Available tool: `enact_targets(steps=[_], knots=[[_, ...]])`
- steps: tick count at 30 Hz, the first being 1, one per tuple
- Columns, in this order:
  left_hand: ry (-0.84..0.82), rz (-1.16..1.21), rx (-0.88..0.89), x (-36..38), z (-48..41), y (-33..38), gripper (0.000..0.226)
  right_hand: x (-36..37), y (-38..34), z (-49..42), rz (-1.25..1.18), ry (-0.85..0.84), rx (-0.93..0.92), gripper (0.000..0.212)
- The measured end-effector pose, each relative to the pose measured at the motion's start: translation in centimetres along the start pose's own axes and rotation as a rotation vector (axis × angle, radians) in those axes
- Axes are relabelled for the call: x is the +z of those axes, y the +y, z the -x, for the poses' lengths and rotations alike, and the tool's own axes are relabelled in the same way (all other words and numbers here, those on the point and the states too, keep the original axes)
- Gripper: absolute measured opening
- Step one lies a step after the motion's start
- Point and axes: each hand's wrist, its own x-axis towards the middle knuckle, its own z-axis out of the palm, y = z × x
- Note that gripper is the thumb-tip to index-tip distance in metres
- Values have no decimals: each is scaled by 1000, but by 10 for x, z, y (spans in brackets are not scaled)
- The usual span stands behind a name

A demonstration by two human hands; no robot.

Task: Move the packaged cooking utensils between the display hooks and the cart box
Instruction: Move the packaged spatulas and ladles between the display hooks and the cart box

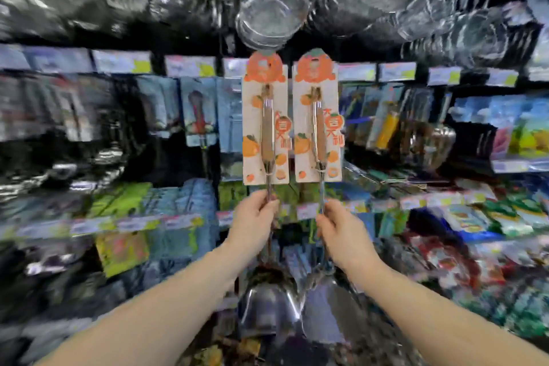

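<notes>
Steel left utensil (267,134) pinched under its card by left hand (255,214), right utensil (317,134) by right hand (338,229) (cards upright)

Hanging strainers (271,13) crowd overhead; packed shelves (445,199) flank both sides.

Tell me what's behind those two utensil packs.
Blue packets and price labels show beside the left pack and right pack; anything directly behind them is covered.

Orange characters 大吉大利 on the right utensil card (302,116); shelf tags (121,62) unreadable
</notes>
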Motion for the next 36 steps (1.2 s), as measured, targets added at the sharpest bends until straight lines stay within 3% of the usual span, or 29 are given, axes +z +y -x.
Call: enact_targets(steps=[7, 9, 16, 18, 20, 26, 36], knots=[[377, -101, -1, -258, 32, -13, 25, 143, -203, 5, -112, -116, -275, 6], [455, -128, -9, -336, 52, -16, 24, 189, -268, 18, -157, -148, -347, 14], [676, -315, 45, -568, 134, -7, 19, 320, -475, 72, -353, -253, -563, 12], [734, -334, 42, -618, 153, -6, 14, 350, -519, 84, -394, -293, -590, 7], [795, -341, 37, -663, 169, -9, 11, 375, -558, 94, -401, -337, -619, 17], [999, -345, 74, -772, 195, -27, 24, 443, -655, 103, -413, -457, -674, 13], [1017, -415, 52, -925, 133, -58, 19, 569, -785, 42, -498, -481, -761, 14]])
